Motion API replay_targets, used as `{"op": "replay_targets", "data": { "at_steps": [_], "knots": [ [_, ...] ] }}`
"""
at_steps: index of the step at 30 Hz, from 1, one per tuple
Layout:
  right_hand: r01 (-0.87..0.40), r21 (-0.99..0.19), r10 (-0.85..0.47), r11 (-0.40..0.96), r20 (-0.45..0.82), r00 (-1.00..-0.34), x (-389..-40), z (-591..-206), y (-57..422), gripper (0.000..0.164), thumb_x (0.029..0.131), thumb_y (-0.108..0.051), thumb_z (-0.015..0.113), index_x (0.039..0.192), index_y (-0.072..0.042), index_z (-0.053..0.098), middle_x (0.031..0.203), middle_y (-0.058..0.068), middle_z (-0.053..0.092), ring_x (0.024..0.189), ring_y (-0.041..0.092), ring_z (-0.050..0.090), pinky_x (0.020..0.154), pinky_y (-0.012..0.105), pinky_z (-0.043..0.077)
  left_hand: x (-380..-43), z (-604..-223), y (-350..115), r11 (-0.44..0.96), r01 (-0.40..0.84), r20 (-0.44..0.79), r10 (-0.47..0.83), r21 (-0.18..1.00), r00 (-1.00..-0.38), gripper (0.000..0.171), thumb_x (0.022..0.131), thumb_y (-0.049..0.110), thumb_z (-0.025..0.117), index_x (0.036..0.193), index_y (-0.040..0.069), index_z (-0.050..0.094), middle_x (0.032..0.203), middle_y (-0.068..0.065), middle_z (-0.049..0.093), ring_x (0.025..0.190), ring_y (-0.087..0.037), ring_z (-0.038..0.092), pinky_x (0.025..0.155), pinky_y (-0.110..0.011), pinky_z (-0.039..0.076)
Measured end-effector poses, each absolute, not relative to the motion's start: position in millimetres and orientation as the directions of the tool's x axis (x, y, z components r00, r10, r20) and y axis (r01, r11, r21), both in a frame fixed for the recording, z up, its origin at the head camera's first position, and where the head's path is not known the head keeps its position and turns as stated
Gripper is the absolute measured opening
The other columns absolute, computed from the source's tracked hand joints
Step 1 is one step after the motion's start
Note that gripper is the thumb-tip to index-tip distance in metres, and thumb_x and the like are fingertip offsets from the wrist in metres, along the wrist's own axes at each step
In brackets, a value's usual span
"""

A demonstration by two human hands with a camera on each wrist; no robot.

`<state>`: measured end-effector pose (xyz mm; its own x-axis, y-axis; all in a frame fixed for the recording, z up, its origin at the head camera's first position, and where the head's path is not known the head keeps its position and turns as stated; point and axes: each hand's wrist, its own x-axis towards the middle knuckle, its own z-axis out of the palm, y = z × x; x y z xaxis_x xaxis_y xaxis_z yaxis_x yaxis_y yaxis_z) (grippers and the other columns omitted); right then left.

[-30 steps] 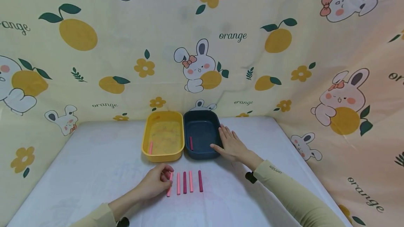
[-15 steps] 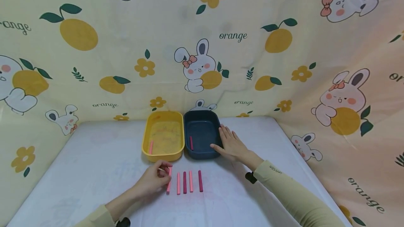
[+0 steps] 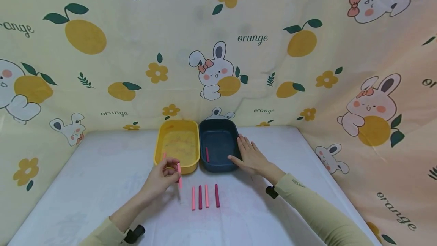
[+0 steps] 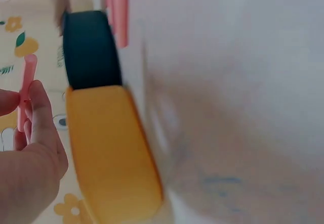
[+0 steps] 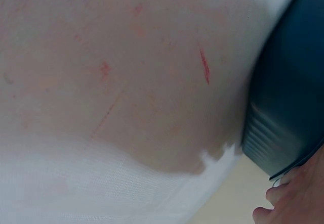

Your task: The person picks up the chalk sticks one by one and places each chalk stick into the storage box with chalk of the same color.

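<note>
Near us, we see four sticks (image 3: 200, 197) on the white table (image 3: 249, 221). Just past them, the left hand (image 3: 159, 179) pinches a pink stick (image 3: 179, 180) above the table, by the yellow box (image 3: 187, 170). Farther on, the right hand (image 3: 252, 159), fingers straight, rests against the blue box (image 3: 220, 167), gripping nothing.

Blue tray (image 3: 219, 139) in every view

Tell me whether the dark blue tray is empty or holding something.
Not empty: in the head view, one dark pink stick lies inside the dark blue tray, near its left wall.
</note>
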<state>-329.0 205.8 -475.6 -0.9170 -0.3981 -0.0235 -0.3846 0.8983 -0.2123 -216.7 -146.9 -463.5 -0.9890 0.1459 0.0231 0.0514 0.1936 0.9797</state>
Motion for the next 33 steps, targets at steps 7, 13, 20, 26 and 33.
{"op": "replay_targets", "data": {
  "at_steps": [7, 13, 20, 26, 33],
  "knots": [
    [-0.383, -0.211, -0.396, 0.899, -0.02, -0.918, -330, -473, 206, 0.102, 0.1, -0.075, 0.035, 0.165, 0.0, 0.009, 0.174, 0.016, 0.004, 0.16, 0.035, 0.006, 0.127, 0.055, 0.009, -235, -449, -149, 0.178, 0.083, 0.066, 0.098, 0.98, -0.993, 0.04, 0.097, 0.0, 0.067, 0.134, -0.001, 0.053, 0.122, -0.02, 0.058, 0.097, -0.023, 0.064, 0.079, -0.022, 0.057],
    [-0.383, -0.208, -0.395, 0.9, -0.014, -0.919, -331, -473, 207, 0.102, 0.1, -0.075, 0.034, 0.165, 0.0, 0.01, 0.174, 0.016, 0.004, 0.16, 0.035, 0.007, 0.127, 0.055, 0.009, -255, -439, -152, 0.138, 0.101, 0.091, 0.082, 0.985, -0.993, 0.041, 0.099, 0.0, 0.065, 0.137, -0.003, 0.05, 0.122, -0.02, 0.055, 0.094, -0.018, 0.065, 0.084, -0.031, 0.06],
    [-0.381, -0.2, -0.392, 0.903, -0.018, -0.92, -330, -474, 208, 0.101, 0.101, -0.075, 0.034, 0.165, 0.0, 0.009, 0.174, 0.016, 0.003, 0.16, 0.035, 0.006, 0.127, 0.055, 0.008, -281, -432, -154, 0.14, 0.109, 0.102, 0.055, 0.984, -0.993, 0.042, 0.101, 0.002, 0.065, 0.14, -0.001, 0.05, 0.124, -0.018, 0.055, 0.095, -0.017, 0.066, 0.083, -0.027, 0.06],
    [-0.386, -0.203, -0.396, 0.9, -0.01, -0.918, -330, -476, 208, 0.101, 0.101, -0.074, 0.035, 0.165, 0.0, 0.01, 0.174, 0.016, 0.003, 0.16, 0.035, 0.006, 0.127, 0.055, 0.009, -299, -432, -151, 0.174, 0.108, 0.098, 0.062, 0.979, -0.993, 0.044, 0.101, 0.003, 0.064, 0.142, -0.005, 0.049, 0.126, -0.022, 0.056, 0.1, -0.022, 0.067, 0.086, -0.03, 0.06],
    [-0.4, -0.208, -0.409, 0.893, -0.002, -0.913, -328, -477, 207, 0.1, 0.101, -0.073, 0.035, 0.164, 0.001, 0.01, 0.174, 0.015, 0.003, 0.16, 0.034, 0.007, 0.127, 0.055, 0.009, -317, -445, -145, 0.246, 0.063, 0.046, 0.074, 0.967, -0.996, 0.043, 0.102, 0.005, 0.064, 0.142, 0.0, 0.051, 0.126, -0.02, 0.056, 0.1, -0.025, 0.068, 0.094, -0.044, 0.058]
  ]
}}
